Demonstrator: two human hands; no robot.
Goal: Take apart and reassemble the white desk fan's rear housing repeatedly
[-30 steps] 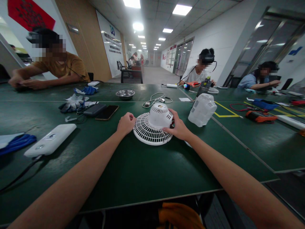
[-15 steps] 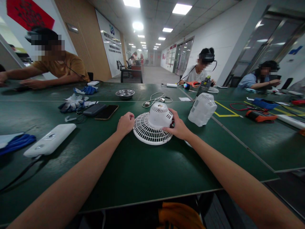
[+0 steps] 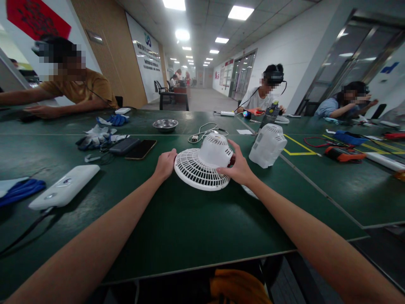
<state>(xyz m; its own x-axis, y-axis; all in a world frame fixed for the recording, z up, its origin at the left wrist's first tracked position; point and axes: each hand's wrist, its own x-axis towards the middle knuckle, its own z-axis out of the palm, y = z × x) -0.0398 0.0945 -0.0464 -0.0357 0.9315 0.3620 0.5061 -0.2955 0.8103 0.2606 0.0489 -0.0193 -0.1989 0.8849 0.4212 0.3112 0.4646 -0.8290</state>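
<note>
A white fan head (image 3: 216, 150), made of a round slotted grille and a domed motor housing, is in front of me on the green table. It leans to the right, its grille's left side raised. My left hand (image 3: 166, 164) is closed on the grille's left rim, with its fingertips partly hidden. My right hand (image 3: 238, 167) grips the right side of the motor housing, thumb in front and fingers behind. Under my right wrist lies a white piece (image 3: 249, 191), mostly covered. To the right stands a translucent white plastic part (image 3: 267, 145) with slots.
A white cable (image 3: 207, 131) and a metal bowl (image 3: 165, 125) lie beyond the fan head. Leftward are a phone (image 3: 141, 150), gloves (image 3: 96, 138) and a white power bank (image 3: 65, 187). A dark bottle (image 3: 270, 113) and an orange multimeter (image 3: 345, 155) are rightward. Other people sit around the table.
The fan head has tipped to the right, and its grille's left side has risen. My left hand has closed on the rim. My right hand has moved slightly right with the housing.
</note>
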